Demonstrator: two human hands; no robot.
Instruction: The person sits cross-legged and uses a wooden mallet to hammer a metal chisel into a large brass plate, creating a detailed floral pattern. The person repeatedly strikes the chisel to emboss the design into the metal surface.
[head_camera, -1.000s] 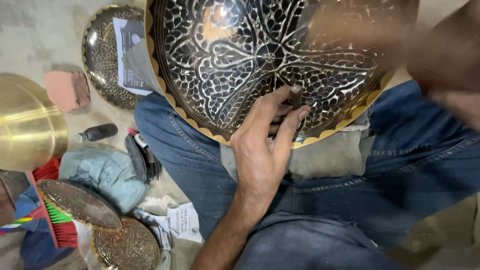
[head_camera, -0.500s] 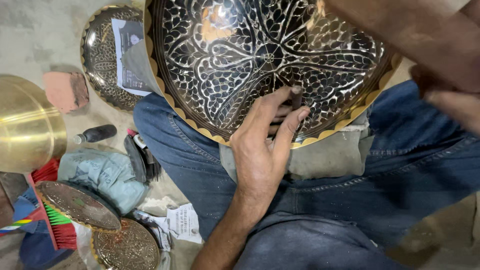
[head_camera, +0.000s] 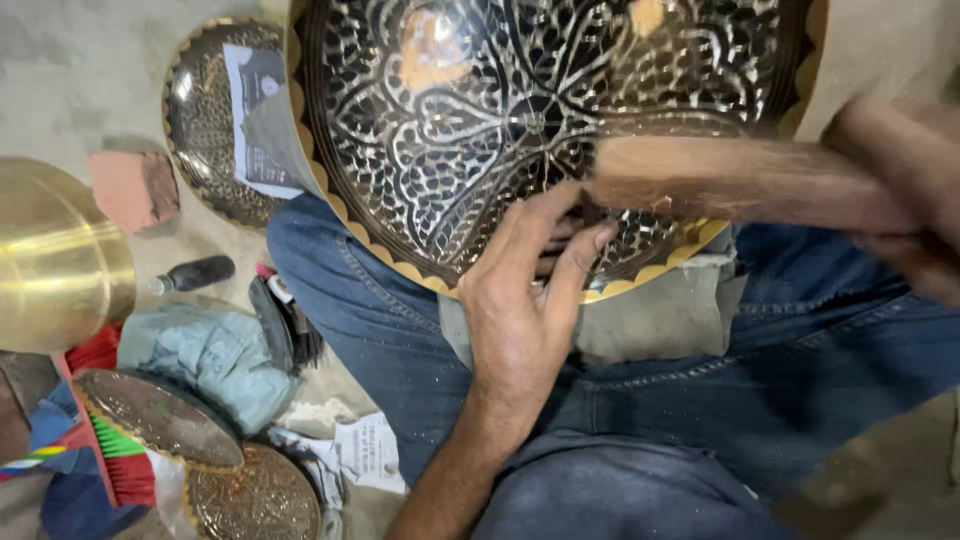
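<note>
Person seated, blue jeans (head_camera: 400, 340), big engraved metal plate (head_camera: 480, 110) propped on the lap, tilted toward the camera. Plate dark with silver floral and leaf pattern, scalloped gold rim along its lower edge.

Left hand (head_camera: 525, 300) rests on the plate's lower rim, fingers (head_camera: 585, 250) curled and pinched around something small and dark held against the surface; too hidden to tell what it is. Grip looks closed, thumb side tucked under.

Right hand (head_camera: 900, 190) at the right edge, blurred, wrapped around a wooden handle (head_camera: 730, 180) that lies across the plate's lower right part, just above the left fingers. Head of the tool not visible.

A grey pad (head_camera: 660, 310) sits under the plate's lower edge on the thighs.

Floor on the left: second engraved plate (head_camera: 205, 130) by the big plate's left edge, with a paper sheet (head_camera: 255, 120) lying on it. Reddish brick piece (head_camera: 135, 185) just left of that. Brass bowl (head_camera: 55, 260) at the left edge. Small dark bottle (head_camera: 195, 272) between bowl and knee. Crumpled blue-grey cloth (head_camera: 215, 355) below the bottle. Two small engraved dishes (head_camera: 150, 415) (head_camera: 255, 495) at the bottom left, overlapping. Red brush (head_camera: 115, 450) with green bristles beside them.
</note>
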